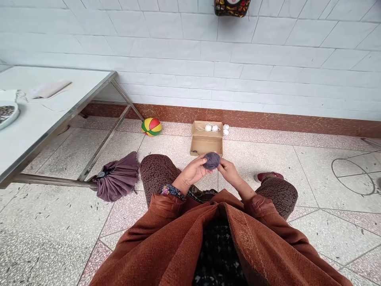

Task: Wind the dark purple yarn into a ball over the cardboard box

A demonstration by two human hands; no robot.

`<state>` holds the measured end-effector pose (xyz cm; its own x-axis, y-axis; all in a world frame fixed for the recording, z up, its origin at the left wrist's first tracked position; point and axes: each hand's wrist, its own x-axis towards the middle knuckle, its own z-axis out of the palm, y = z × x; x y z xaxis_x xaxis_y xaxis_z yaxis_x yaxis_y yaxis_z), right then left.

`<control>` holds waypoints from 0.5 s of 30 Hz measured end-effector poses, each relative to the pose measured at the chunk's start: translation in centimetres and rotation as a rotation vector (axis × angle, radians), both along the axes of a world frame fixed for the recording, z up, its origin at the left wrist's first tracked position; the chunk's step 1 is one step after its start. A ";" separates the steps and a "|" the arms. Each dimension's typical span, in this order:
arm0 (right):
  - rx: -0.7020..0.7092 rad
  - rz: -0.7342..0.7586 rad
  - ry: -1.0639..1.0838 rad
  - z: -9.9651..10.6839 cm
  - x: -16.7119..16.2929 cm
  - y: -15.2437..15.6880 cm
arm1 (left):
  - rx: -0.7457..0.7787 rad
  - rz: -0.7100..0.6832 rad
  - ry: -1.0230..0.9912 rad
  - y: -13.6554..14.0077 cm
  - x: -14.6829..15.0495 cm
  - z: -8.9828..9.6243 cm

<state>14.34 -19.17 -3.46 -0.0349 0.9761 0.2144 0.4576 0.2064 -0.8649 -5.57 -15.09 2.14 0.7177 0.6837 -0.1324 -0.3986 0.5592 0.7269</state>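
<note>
A dark purple-grey ball of yarn [211,160] rests in my left hand [195,171], whose fingers curl round its left side and underneath. Against the ball's right edge, my right hand [229,172] is closed with its fingertips on the yarn; whether they grip the ball's side or a loose strand, I cannot tell. Just beyond both hands an open cardboard box [206,144] lies on the floor. White yarn balls [208,127] with loose strands sit in its raised lid part, and two more white balls [226,130] lie on the floor to its right.
A multicoloured ball [151,127] is near the wall. To the left are a folded purple umbrella [117,176] and a metal-framed white table [98,79] with a dish [11,115] on it. A thin metal ring frame [353,194] stands right. A patterned bag [232,8] hangs above.
</note>
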 end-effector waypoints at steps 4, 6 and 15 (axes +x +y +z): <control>0.019 0.076 -0.027 -0.2 -0.3 -1.6 | -0.098 0.157 0.002 0.8 0.1 -0.3; 0.043 0.106 -0.046 0.3 -0.3 -1.9 | -0.119 0.220 0.050 1.1 0.1 -0.4; 0.164 0.209 -0.043 4.8 0.5 -3.0 | 0.055 0.424 0.399 1.7 -0.5 -1.2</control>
